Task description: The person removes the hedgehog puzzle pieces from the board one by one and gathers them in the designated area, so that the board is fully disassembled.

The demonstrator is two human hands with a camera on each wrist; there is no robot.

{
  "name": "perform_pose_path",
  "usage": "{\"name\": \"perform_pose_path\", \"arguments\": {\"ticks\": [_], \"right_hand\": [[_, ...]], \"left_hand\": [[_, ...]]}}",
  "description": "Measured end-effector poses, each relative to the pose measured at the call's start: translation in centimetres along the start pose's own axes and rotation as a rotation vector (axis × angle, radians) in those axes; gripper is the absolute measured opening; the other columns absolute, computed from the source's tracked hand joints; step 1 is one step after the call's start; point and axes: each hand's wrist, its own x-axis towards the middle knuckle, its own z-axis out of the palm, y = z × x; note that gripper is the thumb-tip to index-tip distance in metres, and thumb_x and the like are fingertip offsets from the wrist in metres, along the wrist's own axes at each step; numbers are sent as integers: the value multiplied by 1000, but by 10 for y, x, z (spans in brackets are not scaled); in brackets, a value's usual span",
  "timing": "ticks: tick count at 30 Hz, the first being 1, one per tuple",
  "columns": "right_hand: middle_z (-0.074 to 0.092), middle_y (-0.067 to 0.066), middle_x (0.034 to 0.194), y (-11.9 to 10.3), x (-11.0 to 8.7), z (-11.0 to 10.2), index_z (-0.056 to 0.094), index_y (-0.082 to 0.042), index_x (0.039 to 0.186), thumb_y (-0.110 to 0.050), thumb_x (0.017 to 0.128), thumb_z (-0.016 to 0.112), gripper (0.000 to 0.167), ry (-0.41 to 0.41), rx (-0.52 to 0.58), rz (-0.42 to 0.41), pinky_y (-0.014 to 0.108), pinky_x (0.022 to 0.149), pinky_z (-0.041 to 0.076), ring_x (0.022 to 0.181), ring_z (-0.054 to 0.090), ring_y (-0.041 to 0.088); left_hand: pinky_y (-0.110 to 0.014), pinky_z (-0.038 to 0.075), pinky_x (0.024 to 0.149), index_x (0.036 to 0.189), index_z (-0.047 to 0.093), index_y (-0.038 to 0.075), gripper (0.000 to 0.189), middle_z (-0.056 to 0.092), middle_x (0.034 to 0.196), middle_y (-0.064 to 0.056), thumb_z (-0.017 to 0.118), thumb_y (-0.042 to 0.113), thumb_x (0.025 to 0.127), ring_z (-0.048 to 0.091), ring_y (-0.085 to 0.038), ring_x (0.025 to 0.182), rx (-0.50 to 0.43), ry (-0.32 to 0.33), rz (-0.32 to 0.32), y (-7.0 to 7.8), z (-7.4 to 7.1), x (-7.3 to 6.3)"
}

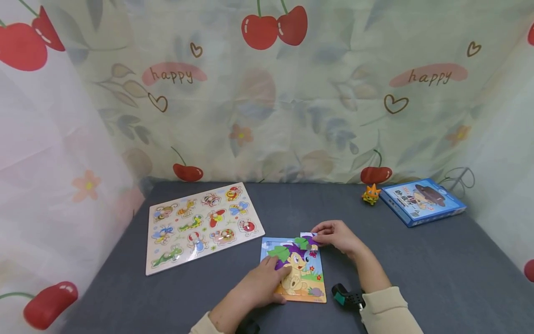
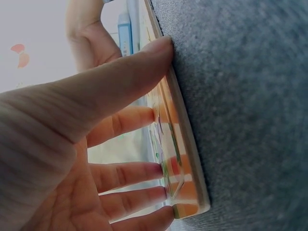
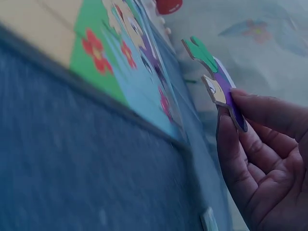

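Note:
A jigsaw puzzle board [image 1: 313, 278] with a purple-haired cartoon animal lies on the dark table. On its left part rests my left hand [image 1: 260, 280]. In the left wrist view, the fingers [image 2: 127, 171] extend straight onto the picture, and the thumb touches the board's edge. Thumb and fingers of my right hand [image 1: 337, 236] pinch a puzzle piece [image 1: 306, 241] above the board's upper right corner. Green, purple and part of a face show on this piece [image 3: 224, 84] in the right wrist view, where it is tilted and apart from the board.
Left of the puzzle lies a wooden peg board [image 1: 202, 227] with insect pictures. A small orange and yellow toy figure [image 1: 371, 195] and a blue box [image 1: 423, 202] stand at the back right. A black strap with a green part [image 1: 346, 296] shows by the right forearm.

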Motion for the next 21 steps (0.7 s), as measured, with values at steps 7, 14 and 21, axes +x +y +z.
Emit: {"name": "perform_pose_path", "arguments": {"ticks": [7,14,21], "right_hand": [[66,3,83,10,-8,-24,64,2,108,-20,87,65,30,36,-26,19,29,69,53,73,59,14],[65,2,88,21,-17,-44,62,3,113,-20,88,63,34,73,-5,34,25,68,53,73,58,12],[66,-5,94,37,-28,-72,59,3,120,-25,89,62,42,94,39,52,24,73,54,79,59,8]], "left_hand": [[-40,47,96,131,54,22,65,46,134,-13,76,42,73,43,-25,122,1,13,-1,-1,1,-1],[-40,48,96,130,54,22,64,46,134,-13,76,42,73,44,-25,122,0,17,2,-1,1,-1],[-41,47,96,131,54,22,65,45,135,-13,76,42,73,43,-26,124,-6,11,2,1,0,-2]]}}
